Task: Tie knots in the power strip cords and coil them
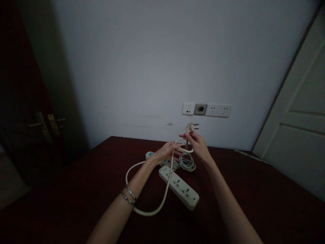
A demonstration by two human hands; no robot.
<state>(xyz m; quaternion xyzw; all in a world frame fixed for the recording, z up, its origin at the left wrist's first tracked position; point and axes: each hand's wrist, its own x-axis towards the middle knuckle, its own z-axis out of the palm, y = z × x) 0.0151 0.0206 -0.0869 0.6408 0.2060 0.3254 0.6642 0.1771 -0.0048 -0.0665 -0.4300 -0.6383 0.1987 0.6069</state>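
Note:
A white three-pin plug [191, 127] stands upright in my right hand [198, 144], its metal pins facing right. The fingers of that hand are closed at the plug's base, by its cord. My left hand [169, 151] grips the white power cord [166, 193], thumb and forefinger closed on it, lower fingers partly stretched out. Between the hands the cord curls in a small loop, and a wide loop hangs round my left forearm. Below lies a white power strip [179, 186], slanted on the table. Behind my left hand is a second power strip [149, 155], partly hidden.
A coiled pale cord [188, 163] lies by the second strip on the dark red table [101, 176]. Wall sockets [218, 110] and a grey wall plate [200, 109] sit above the table's back edge. A white door [302, 112] stands right, a dark door with handles [42, 124] left.

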